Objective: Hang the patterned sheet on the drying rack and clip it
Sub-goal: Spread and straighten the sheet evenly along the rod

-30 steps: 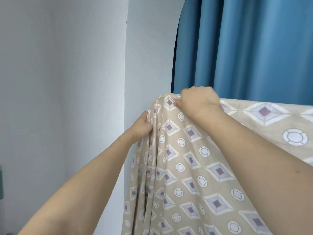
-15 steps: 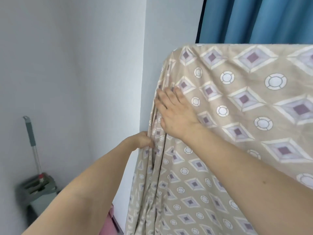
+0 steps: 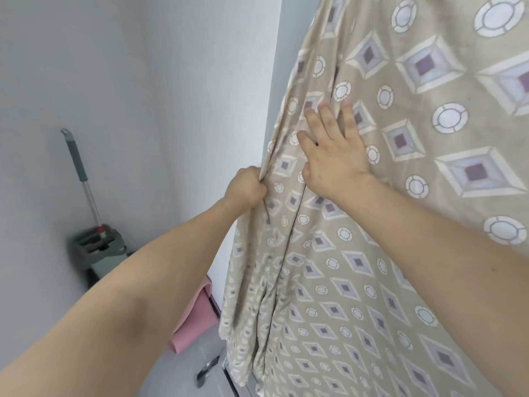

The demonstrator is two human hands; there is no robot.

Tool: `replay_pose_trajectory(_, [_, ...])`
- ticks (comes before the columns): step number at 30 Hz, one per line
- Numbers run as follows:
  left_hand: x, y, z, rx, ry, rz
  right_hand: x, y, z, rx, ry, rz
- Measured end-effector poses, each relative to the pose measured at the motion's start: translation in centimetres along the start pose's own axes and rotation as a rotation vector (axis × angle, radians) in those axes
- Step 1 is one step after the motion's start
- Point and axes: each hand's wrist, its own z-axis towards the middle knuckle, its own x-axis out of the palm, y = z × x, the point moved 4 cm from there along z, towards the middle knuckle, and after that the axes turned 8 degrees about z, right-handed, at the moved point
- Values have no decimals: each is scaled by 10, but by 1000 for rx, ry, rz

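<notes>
Wall (image 3: 143,81): a plain pale grey wall fills the left half of the view, with a corner line running down beside the sheet.
Mop (image 3: 83,179): it leans upright against the wall at the far left; the handle is grey at the top part and metal lower, with a small red piece where it enters the base.
Mop bucket (image 3: 97,247): a grey-green box on the floor in the corner, and the mop stands in it.
Pink cloth (image 3: 194,319): a pink folded thing lies low by the wall, between the left forearm and the sheet; what it is exactly I cannot tell.
Left hand (image 3: 246,187): the fingers are curled tight and they pinch the left side edge of the sheet, where the fabric is gathered in folds.
Patterned sheet (image 3: 429,196): beige fabric with purple-centred diamonds and white rings. It hangs down from above and covers the right half of the view; its top edge is out of the picture, so the rack under it is not seen. The left edge falls in long vertical folds to near the floor.
Right hand (image 3: 335,156): it lies flat on the front of the sheet, just right of the left hand, with fingers straight and spread, pointing up, and the palm presses on the fabric.
</notes>
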Motion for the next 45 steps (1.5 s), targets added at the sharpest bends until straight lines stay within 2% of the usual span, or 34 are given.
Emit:
replay_pose_trajectory(3, [-13,13,0,-176,-295,-213,9,0,-7,9,-13,-4])
replay_pose_trajectory(4, [-15,16,2,-207,-338,-243,12,-1,-9,12,-19,-3])
replay_pose_trajectory(6, [-10,17,7,-211,-212,-193,16,-4,-14,15,-44,-9])
replay_pose_trajectory(9, [4,18,5,-217,134,49,19,-3,-23,16,-95,2])
replay_pose_trajectory(10, [4,20,5,-242,131,107,20,-1,-26,14,-100,-5])
replay_pose_trajectory(13, [-13,26,7,-321,-154,46,20,1,-35,11,-103,-37])
replay_pose_trajectory(15, [-20,27,10,-330,-220,28,20,-2,-39,22,-102,-45])
replay_pose_trajectory(18, [-22,10,10,-218,-114,159,17,-11,-44,54,-119,-24])
replay_pose_trajectory(19, [-21,1,8,-165,-40,219,15,-15,-46,66,-127,-22])
replay_pose_trajectory(21, [-13,-9,-1,-140,218,383,13,-20,-49,82,-131,-26])
replay_pose_trajectory(23, [-4,-3,-11,-306,496,393,10,-24,-54,95,-135,-17])
replay_pose_trajectory(25, [-1,6,-13,-494,528,110,6,-29,-59,112,-134,8])
replay_pose_trajectory(27, [-12,12,1,-602,268,-293,2,-33,-64,116,-109,6])
replay_pose_trajectory(28, [-22,12,7,-597,114,-401,0,-35,-67,116,-96,3])
replay_pose_trajectory(30, [-39,17,17,-535,-86,-354,-3,-40,-72,127,-94,-4])
replay_pose_trajectory(34, [-51,-12,22,-372,-143,-210,-8,-53,-80,162,-100,-7])
replay_pose_trajectory(37, [-76,-72,16,-168,-330,-333,-20,-65,-80,165,-137,-32])
replay_pose_trajectory(40, [-101,-138,7,41,-429,-520,-45,-85,-76,203,-228,-42])
replay_pose_trajectory(45, [-130,-234,-3,354,-507,-474,-96,-122,-68,245,-360,-65])
